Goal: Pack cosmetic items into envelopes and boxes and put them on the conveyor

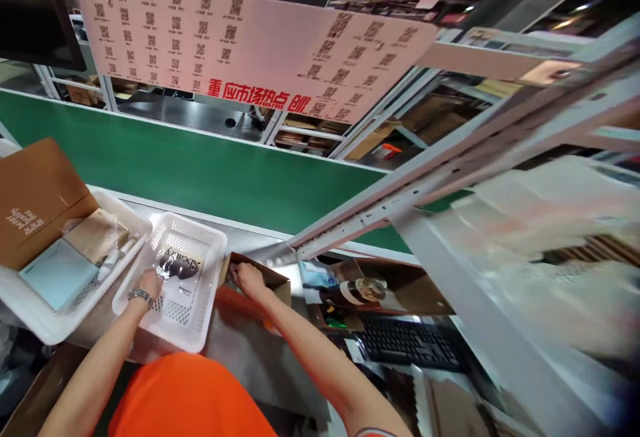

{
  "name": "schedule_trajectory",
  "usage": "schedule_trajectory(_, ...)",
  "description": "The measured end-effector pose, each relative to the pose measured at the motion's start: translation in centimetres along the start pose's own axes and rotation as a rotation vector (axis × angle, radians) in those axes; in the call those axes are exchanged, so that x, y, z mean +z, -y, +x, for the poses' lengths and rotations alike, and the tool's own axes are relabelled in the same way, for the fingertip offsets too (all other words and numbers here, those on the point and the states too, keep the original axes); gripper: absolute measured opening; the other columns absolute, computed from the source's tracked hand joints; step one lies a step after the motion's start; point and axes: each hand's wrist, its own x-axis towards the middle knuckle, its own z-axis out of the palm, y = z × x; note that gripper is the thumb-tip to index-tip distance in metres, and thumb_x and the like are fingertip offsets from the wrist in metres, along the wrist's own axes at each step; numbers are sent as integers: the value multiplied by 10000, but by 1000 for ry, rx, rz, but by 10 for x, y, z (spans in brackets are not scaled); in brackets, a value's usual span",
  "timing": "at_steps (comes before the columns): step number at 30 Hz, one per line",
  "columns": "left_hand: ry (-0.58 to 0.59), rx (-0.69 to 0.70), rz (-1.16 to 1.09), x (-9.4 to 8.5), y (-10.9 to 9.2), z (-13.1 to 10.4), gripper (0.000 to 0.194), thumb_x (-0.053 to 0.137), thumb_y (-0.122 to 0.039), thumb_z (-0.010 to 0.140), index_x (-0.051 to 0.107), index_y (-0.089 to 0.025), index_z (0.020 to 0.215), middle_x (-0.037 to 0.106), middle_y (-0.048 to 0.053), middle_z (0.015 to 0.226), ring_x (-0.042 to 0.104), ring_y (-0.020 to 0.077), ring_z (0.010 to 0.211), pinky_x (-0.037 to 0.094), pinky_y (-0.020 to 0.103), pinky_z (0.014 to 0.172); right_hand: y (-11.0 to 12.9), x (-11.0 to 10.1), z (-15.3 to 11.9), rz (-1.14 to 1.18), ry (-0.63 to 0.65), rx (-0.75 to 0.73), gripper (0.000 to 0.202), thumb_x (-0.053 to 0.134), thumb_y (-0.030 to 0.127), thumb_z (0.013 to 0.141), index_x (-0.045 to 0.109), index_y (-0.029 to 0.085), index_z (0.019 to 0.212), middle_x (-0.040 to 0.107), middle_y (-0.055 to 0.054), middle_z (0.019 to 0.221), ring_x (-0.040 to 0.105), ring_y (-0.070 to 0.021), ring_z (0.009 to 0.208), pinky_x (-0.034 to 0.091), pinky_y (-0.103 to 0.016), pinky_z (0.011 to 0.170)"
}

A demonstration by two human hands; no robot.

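Note:
My left hand (149, 285), with a band round its wrist, is inside a white perforated basket (213, 240). Its fingers are closed at the left edge of a shiny plastic packet (184, 269) printed with "beauty" lettering and lying flat there. To the right, my right hand (250, 280) reaches into a small open cardboard box (277, 284). The fingers of that hand are curled near the box's left end; what they hold is hidden.
At left, another white basket (47, 330) holds an open brown carton (37, 190), a pale blue box (60, 274) and wrapped items. A dark bottle (357, 292) lies right, above a keyboard (410, 342). A slanting metal post (360, 214) and green conveyor belt (210, 170) bound the bench.

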Motion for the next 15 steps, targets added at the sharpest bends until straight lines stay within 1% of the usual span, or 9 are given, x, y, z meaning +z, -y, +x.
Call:
schedule_trajectory(2, -58, 136, -84, -9, -25, -7, 239, 642, -344, 1009, 749, -130, 1025, 802, 188, 1103, 770, 296, 1062, 562, 350, 906, -5, -9, -2, 62, 11, -40, 234, 628, 221, 974, 849, 150, 1010, 856, -152, 1071, 775, -281, 1047, 548, -303, 907)
schedule_trajectory(3, -93, 215, -184, -13, -41, -11, 259, 654, -399, 1003, 740, -156, 988, 802, 151, 1055, 767, 275, 1026, 563, 339, 901, -9, -15, -5, 89, 20, -68, 221, 664, 216, 947, 850, 166, 1055, 860, -128, 1110, 776, -277, 1070, 554, -302, 935)
schedule_trajectory(6, -174, 423, -670, -21, -98, -31, 279, 744, -470, 915, 712, -192, 910, 787, 80, 944, 756, 235, 917, 580, 334, 870, -24, -33, -26, 251, -30, -129, 370, 692, 248, 926, 809, 214, 1275, 843, -103, 1250, 764, -293, 1167, 567, -362, 1029)
schedule_trajectory(8, -133, 487, -939, -22, -139, -45, 279, 799, -455, 861, 714, -199, 933, 797, 63, 970, 760, 222, 929, 594, 334, 885, -28, -42, -47, 508, -78, -164, 451, 639, 358, 981, 750, 220, 1396, 826, -118, 1293, 759, -306, 1188, 592, -418, 1024)
schedule_trajectory(9, -91, 497, -1013, -22, -159, -51, 283, 812, -447, 851, 721, -198, 950, 804, 62, 984, 764, 218, 938, 600, 334, 892, -27, -44, -58, 657, -80, -204, 492, 624, 421, 994, 724, 221, 1433, 819, -119, 1307, 757, -306, 1192, 604, -430, 1011)
schedule_trajectory(11, -15, 498, -1050, -18, -192, -59, 284, 822, -438, 855, 746, -194, 977, 816, 69, 1007, 769, 217, 951, 610, 339, 905, -24, -47, -77, 874, -74, -319, 569, 668, 501, 964, 690, 233, 1465, 794, -104, 1361, 742, -295, 1225, 600, -433, 1036)
schedule_trajectory(12, 10, 505, -1021, -16, -203, -60, 286, 825, -434, 859, 762, -192, 997, 822, 76, 1021, 770, 220, 962, 612, 345, 915, -23, -48, -84, 914, -85, -371, 586, 702, 505, 939, 687, 238, 1460, 784, -96, 1382, 731, -289, 1241, 584, -433, 1066)
schedule_trajectory(14, 21, 533, -930, -11, -214, -56, 335, 839, -413, 856, 783, -192, 1101, 829, 89, 1089, 771, 233, 1009, 612, 363, 950, -26, -48, -93, 884, -154, -398, 570, 743, 471, 907, 702, 233, 1423, 787, -91, 1364, 725, -286, 1225, 559, -431, 1094)
schedule_trajectory(15, 1, 553, -885, -10, -212, -51, 388, 841, -397, 858, 777, -195, 1184, 827, 96, 1142, 770, 241, 1051, 609, 372, 976, -31, -47, -94, 834, -201, -368, 543, 735, 446, 911, 709, 224, 1405, 797, -92, 1330, 729, -285, 1193, 558, -429, 1082)
